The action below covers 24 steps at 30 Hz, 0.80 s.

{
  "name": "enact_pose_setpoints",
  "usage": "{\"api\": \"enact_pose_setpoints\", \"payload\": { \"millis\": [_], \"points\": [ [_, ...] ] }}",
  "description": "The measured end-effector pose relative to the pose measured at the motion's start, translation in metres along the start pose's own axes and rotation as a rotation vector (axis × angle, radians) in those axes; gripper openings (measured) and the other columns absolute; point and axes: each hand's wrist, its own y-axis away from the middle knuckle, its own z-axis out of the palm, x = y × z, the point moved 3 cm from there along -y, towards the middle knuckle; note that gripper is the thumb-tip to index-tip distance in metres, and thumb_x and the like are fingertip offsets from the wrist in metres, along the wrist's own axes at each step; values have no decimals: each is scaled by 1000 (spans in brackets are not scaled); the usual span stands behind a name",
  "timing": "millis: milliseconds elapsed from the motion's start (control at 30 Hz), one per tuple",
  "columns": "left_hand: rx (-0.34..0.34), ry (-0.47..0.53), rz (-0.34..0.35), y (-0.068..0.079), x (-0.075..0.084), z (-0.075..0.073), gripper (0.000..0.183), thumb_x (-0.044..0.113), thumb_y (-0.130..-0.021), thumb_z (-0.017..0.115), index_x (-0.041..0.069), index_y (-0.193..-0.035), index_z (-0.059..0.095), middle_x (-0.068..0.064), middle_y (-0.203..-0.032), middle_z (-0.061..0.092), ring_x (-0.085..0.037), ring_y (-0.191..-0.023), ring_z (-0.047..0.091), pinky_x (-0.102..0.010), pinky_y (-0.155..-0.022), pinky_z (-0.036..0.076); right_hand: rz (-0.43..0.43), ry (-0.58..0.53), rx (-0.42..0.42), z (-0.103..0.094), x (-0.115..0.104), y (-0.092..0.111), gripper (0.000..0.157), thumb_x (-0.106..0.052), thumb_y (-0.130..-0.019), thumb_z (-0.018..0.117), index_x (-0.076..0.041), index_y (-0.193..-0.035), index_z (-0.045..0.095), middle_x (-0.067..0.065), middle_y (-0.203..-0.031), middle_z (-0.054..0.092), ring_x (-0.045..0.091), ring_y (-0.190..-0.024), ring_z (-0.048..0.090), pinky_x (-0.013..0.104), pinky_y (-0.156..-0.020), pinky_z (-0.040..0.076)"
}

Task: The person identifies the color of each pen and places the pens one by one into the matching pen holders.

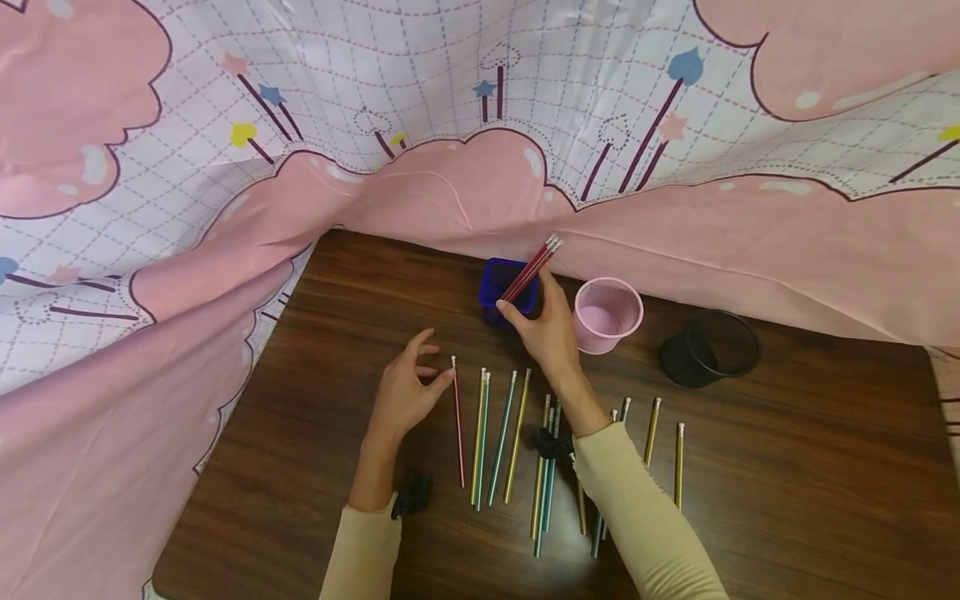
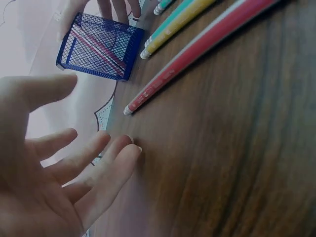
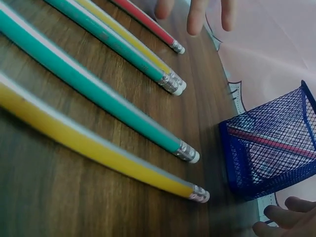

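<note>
My right hand (image 1: 550, 333) is at the blue mesh pencil holder (image 1: 491, 283), thumb and fingers spread by its rim. Red pencils (image 1: 531, 271) lean in the holder with their eraser ends up. Through the mesh in the right wrist view, a red pencil (image 3: 271, 141) slants across the inside. My left hand (image 1: 405, 392) hovers with fingers apart and nothing held, thumb close to the eraser end of a red pencil (image 1: 459, 433) on the table. In the left wrist view, that pencil (image 2: 187, 61) lies beyond the spread fingers.
Several yellow and green pencils (image 1: 510, 442) lie on the brown wooden table (image 1: 285, 450), some partly covered by the right forearm. Right of the blue holder stand a pink cup (image 1: 600, 333) and a black mesh cup (image 1: 686, 358). Patterned pink cloth (image 1: 450, 192) hangs behind the table.
</note>
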Motion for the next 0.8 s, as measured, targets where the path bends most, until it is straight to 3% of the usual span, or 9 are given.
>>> {"api": "enact_pose_setpoints", "payload": {
  "millis": [267, 533, 800],
  "points": [
    [59, -125, -33, 14, 2, 9, 57, 26, -86, 80, 16, -137, 57, -2, -111, 70, -16, -77, 70, -33, -63, 57, 70, 54, -38, -2, -4, 2, 89, -43, -85, 78, -22, -157, 30, 13, -150, 46, 27, -138, 42, 43, -113, 34],
    [91, -218, -46, 24, 6, 22, 42, 26, -82, 83, 14, -120, 69, -1, -97, 72, -11, -54, 53, -30, -49, 46, 105, 72, -47, -1, -3, 4, 89, -46, -85, 77, -26, -157, 29, 16, -144, 51, 30, -133, 47, 46, -108, 39],
    [127, -297, -106, 21, 10, 31, 48, 30, -78, 86, 15, -120, 69, 1, -87, 71, -16, -64, 63, -35, -56, 53, 132, 94, -58, -1, -3, 4, 89, -50, -84, 76, -27, -157, 29, 17, -141, 53, 32, -130, 50, 49, -104, 42]
  ]
}}
